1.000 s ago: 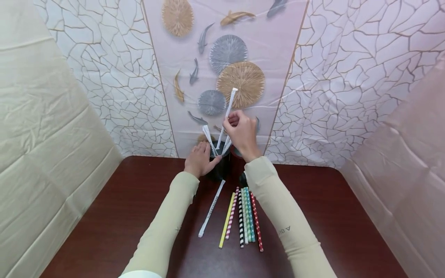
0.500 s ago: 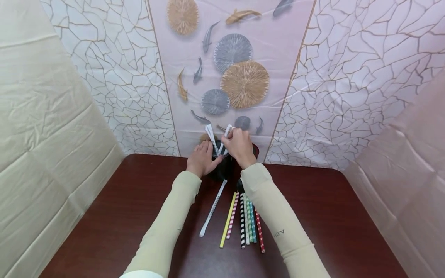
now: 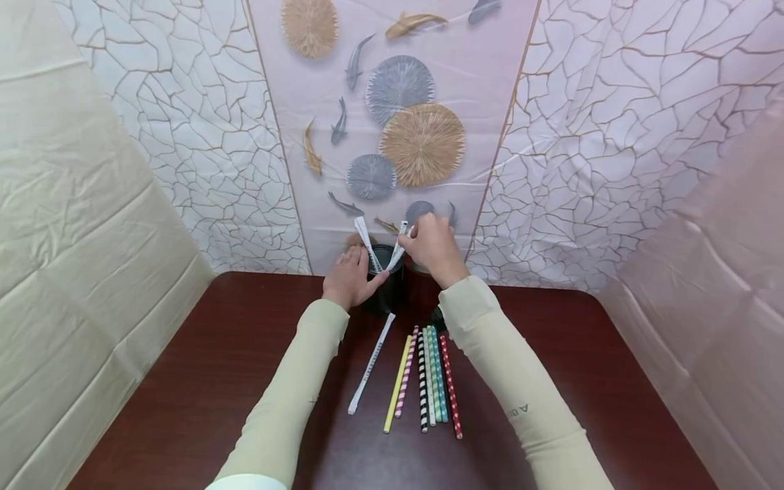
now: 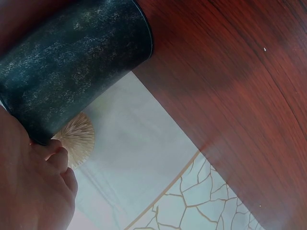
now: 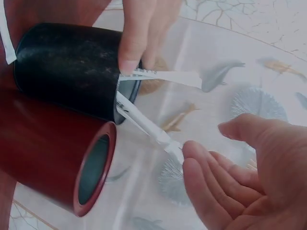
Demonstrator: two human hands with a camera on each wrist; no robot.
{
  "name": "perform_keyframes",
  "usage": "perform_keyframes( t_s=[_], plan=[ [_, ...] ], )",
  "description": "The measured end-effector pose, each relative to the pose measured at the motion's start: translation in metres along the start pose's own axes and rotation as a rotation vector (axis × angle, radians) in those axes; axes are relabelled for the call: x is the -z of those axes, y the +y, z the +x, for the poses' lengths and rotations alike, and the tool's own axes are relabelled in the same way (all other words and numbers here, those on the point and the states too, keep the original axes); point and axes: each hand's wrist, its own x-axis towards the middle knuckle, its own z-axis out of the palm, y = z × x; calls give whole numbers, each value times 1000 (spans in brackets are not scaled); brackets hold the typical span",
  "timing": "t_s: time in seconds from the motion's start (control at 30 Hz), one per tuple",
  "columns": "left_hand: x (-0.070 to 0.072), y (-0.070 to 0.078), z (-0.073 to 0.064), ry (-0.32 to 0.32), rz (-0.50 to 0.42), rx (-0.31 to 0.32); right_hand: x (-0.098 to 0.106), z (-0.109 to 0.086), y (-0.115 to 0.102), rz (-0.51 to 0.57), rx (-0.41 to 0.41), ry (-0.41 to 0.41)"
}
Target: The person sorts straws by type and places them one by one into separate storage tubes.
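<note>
My left hand (image 3: 352,279) holds the black cup (image 3: 387,291) at its rim, thumb across the near side and fingers on the far left. In the left wrist view its fingertips curl at the edge of the black cup (image 4: 79,64). Several white paper-wrapped straws (image 5: 148,124) lean out of the cup's mouth. My right hand (image 3: 433,243) is just right of them; in the right wrist view this hand (image 5: 240,172) has its thumb apart from the fingers, with the fingertips right by the straw ends and nothing pinched.
A dark red cup (image 5: 53,153) stands right of the black one, partly behind my right hand in the head view. One wrapped straw (image 3: 371,364) lies on the brown table (image 3: 245,354). Several patterned paper straws (image 3: 425,381) lie in a row beside it. A patterned cloth backs the table.
My right hand has lowered a wrapped straw into the black cup and let it go, then shifted slightly up and right. My left hand has stayed on the cup.
</note>
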Motion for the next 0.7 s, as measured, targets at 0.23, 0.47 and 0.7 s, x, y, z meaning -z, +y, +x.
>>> perform_keyframes(
  t_s=[0.23,0.47,0.7],
  plan=[
    [0,1,-2,4,-13,-2,9,-7,-2,-5,-52,-108],
    [2,1,-4,8,-26,7,3,-15,-6,-11,-76,-300],
    [2,2,-2,1,-24,0,-15,-25,-4,-7,-135,-391]
  ],
)
